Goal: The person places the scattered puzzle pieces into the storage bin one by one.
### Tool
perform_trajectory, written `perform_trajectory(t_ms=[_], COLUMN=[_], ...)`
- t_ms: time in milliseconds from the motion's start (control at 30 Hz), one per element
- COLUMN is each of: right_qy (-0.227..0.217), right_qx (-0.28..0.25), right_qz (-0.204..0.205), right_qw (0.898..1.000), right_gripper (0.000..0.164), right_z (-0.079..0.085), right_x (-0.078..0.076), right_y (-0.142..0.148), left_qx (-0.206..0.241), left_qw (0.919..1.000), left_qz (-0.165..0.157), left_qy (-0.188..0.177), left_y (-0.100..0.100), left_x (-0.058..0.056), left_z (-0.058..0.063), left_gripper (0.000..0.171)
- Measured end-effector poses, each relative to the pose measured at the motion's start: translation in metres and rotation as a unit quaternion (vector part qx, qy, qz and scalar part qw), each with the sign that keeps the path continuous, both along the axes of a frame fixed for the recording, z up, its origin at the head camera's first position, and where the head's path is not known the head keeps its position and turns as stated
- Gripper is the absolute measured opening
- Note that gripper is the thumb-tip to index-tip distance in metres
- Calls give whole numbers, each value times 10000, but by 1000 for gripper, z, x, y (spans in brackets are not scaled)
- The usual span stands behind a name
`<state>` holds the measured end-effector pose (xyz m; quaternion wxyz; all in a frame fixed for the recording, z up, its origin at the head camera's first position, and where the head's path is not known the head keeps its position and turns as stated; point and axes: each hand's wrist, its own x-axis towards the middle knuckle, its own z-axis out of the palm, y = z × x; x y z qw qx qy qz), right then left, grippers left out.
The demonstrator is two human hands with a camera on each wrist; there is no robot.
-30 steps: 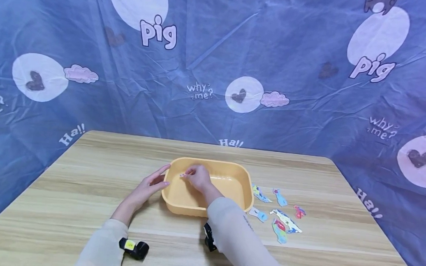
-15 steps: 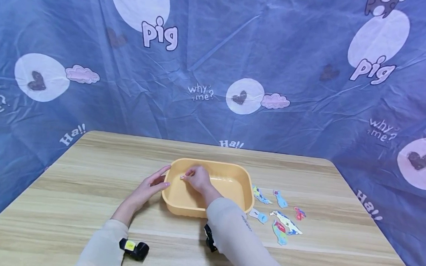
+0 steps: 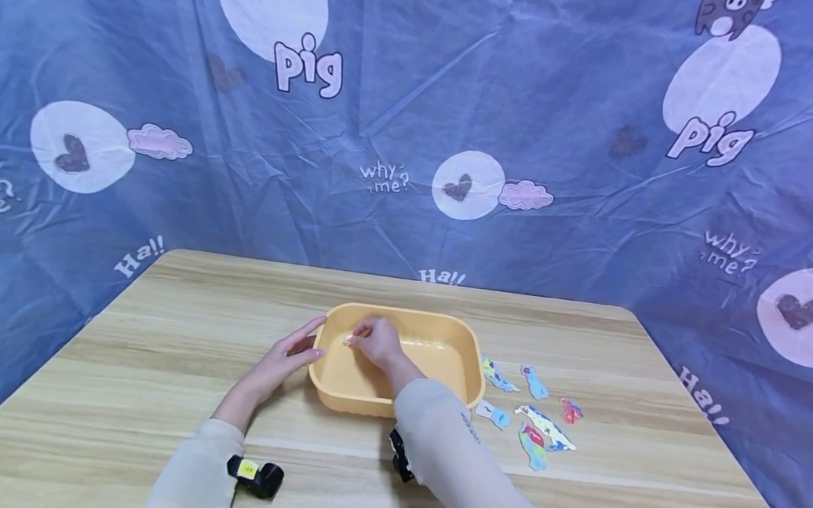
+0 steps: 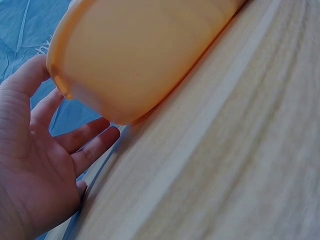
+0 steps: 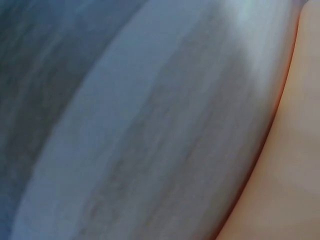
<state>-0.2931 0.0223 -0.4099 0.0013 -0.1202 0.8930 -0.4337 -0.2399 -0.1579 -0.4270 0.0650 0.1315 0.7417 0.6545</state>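
Note:
A yellow-orange rectangular plastic basin stands on the wooden table. My right hand is inside it near the left end, thumb and fingertips pinching a small whitish piece, mostly covered by the fingers. The left hand touches the basin's left side, thumb and a finger at the rim. In the left wrist view, that hand's fingers spread beside the basin's outer wall, fairly straight. The right wrist view catches the basin wall and blurred table, not the hand.
Several flat, colourful cut-out pieces lie right of the basin: a yellow-and-blue one, a light blue one, a red one and a long whitish one. A blue printed cloth hangs behind the table.
The right hand's fingertips have lowered very slightly inside the basin with the small piece. My left hand stays at the rim. The head view has shifted a little.

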Motion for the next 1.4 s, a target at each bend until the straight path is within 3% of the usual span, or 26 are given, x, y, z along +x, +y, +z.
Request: perform_trajectory(t_ms=[433, 767, 1400], right_qy=[-394, -512, -234], right_qx=[-310, -446, -502], right_qz=[169, 305, 498], right_qw=[9986, 9972, 9972], right_gripper=[11, 11, 16], right_z=[2, 20, 56], right_x=[0, 3, 10], right_y=[3, 5, 29], left_qx=[-93, -53, -119], left_qw=[9999, 10000, 9999], left_qz=[-9, 23, 43], left_qy=[-67, -47, -86], left_y=[0, 0, 1], left_x=[0, 0, 0], left_z=[-1, -2, 1], left_gripper=[53, 56, 55])
